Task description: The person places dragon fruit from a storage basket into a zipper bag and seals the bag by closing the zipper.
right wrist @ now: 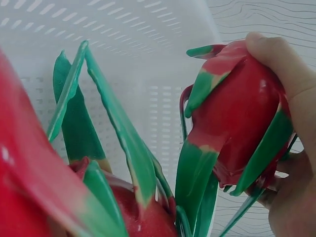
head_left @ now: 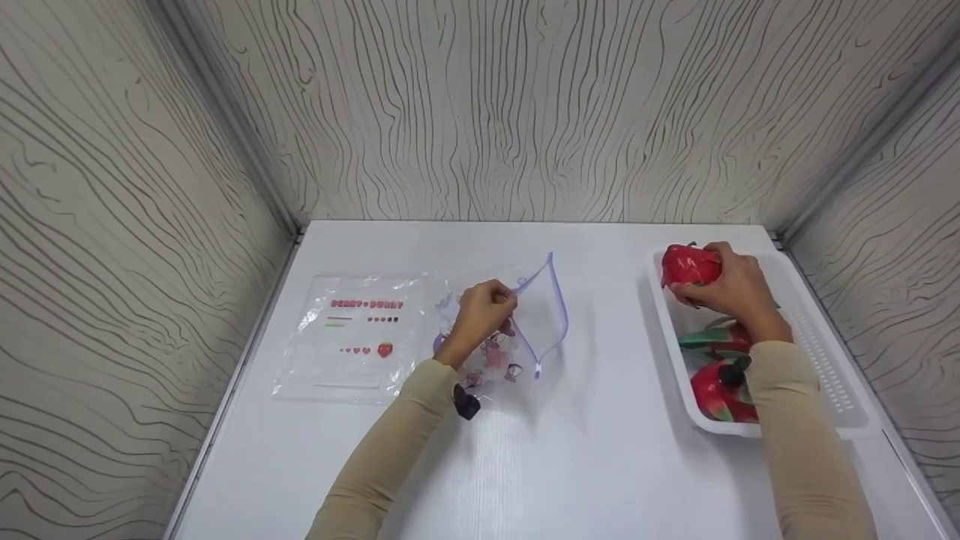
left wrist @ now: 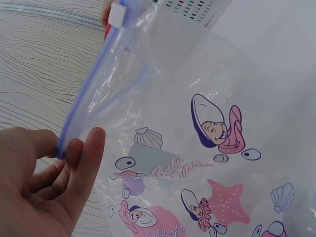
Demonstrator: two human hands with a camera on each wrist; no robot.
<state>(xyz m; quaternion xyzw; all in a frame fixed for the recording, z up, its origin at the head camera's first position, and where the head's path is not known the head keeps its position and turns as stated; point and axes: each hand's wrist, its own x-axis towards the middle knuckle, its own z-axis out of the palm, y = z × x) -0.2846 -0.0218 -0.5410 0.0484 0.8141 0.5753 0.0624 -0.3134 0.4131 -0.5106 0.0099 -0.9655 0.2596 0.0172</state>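
At the far left corner of the white basket [head_left: 727, 428]: red dragon fruit [head_left: 688, 265] with green leaves [right wrist: 196, 170], glossy, likely a fake; whether lifted off the basket floor, cannot tell.
Right hand [head_left: 733, 285]: curled round the red dragon fruit, thumb on the near side, some fingers hidden behind; judged firm enough for lifting.
Zip bag [head_left: 495, 349]: clear, cartoon-printed, left of the white basket and well apart from it; mouth gaping to the right.
Zip rim [head_left: 561, 300]: purple, raised, with white slider [head_left: 538, 367] at the near end.
Left hand [head_left: 484, 307]: pinching the left side of the zip rim between thumb and fingers.
Other fruit: middle dragon fruit [head_left: 731, 337] and near dragon fruit [head_left: 712, 397], both lying in the white basket, ungripped.
Flat bag [head_left: 352, 334]: clear with red print, left of the zip bag, lying on the white table [head_left: 600, 465].
Fruit-to-bag step: judged as picking up with the right, holding the mouth apart with the left; not yet bagged.
Next fruit move: judged to call for clearing the basket's left wall, carrying left, lowering through the mouth; steady left pinch needed, possible leaf snag on the zip rim.
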